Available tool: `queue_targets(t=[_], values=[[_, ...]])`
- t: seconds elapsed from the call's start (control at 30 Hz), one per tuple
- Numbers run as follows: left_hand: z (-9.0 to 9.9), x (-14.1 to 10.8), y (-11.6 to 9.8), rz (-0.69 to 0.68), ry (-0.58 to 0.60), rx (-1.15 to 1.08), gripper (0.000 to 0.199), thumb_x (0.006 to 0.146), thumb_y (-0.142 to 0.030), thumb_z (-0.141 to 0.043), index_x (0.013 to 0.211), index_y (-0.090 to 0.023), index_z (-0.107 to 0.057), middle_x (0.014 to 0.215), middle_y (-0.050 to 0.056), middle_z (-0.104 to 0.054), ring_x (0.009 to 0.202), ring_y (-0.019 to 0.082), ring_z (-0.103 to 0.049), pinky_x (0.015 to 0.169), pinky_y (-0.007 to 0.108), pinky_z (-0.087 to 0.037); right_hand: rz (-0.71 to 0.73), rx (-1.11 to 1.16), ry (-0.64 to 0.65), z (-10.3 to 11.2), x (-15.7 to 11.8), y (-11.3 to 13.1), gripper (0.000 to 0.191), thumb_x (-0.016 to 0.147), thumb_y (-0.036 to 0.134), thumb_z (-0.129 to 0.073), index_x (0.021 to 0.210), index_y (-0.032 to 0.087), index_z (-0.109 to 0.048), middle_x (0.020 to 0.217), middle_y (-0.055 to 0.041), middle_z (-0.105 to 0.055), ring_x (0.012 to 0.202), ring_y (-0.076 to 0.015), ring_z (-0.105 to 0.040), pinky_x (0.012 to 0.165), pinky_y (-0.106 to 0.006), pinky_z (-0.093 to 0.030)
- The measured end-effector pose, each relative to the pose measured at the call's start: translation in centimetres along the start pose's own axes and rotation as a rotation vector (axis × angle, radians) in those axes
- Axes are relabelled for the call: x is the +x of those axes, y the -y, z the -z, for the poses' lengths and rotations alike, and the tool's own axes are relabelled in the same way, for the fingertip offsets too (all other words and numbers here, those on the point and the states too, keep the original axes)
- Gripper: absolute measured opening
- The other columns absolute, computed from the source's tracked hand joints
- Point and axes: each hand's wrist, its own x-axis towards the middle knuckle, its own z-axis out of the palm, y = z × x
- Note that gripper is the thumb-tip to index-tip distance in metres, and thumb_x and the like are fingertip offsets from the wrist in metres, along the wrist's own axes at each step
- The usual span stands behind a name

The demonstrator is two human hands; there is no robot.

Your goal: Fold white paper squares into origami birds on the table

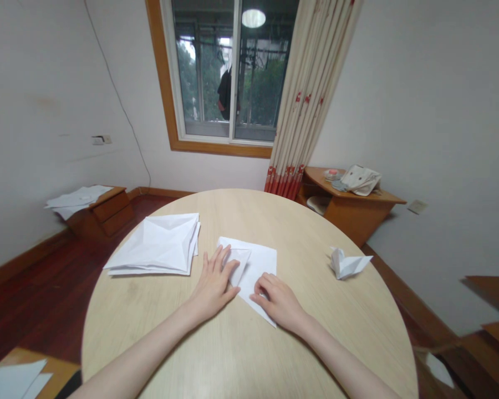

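A sheet of white paper (263,265), partly folded, lies on the round wooden table (241,354) in front of me. Its left part is folded over into a small flap (242,258). My left hand (217,276) rests on that flap with its fingers spread, pressing it flat. On the sheet's lower right edge sits my right hand (279,299), its fingers curled in with the thumb near the fingertips. Whether anything is between those fingers is hidden.
A stack of creased white paper (158,244) lies at the table's left. A folded paper figure (347,265) stands at the right. Beyond the table are a corner desk (357,216) with a bag (361,180) and a low cabinet (114,210) with papers.
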Motion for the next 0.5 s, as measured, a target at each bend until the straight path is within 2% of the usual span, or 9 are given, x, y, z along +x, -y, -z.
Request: queue_targets(t=[0.23, 0.5], values=[[-0.2, 0.3, 1.2, 0.054, -0.037, 0.013, 0.056, 0.076, -0.033, -0.071, 0.123, -0.022, -0.042, 0.148, 0.017, -0.026, 0.139, 0.037, -0.018, 0.109, 0.065, -0.013, 0.032, -0.052, 0.027, 0.2, -0.4, 0.7, 0.009, 0.090, 0.023, -0.057, 0.083, 0.019, -0.058, 0.082, -0.0016, -0.064, 0.078, -0.0166, -0.059, 0.069, -0.026, -0.038], [-0.5, 0.5, 1.6, 0.044, -0.074, -0.015, 0.056, 0.075, -0.032, -0.072, 0.122, -0.021, -0.043, 0.145, 0.016, -0.027, 0.139, 0.037, -0.019, 0.111, 0.061, -0.016, 0.020, -0.276, 0.086, -0.2, 0.7, 1.7, 0.025, 0.095, 0.040, -0.048, 0.087, 0.019, -0.060, 0.081, -0.0051, -0.072, 0.076, -0.0200, -0.067, 0.059, -0.026, -0.031]])
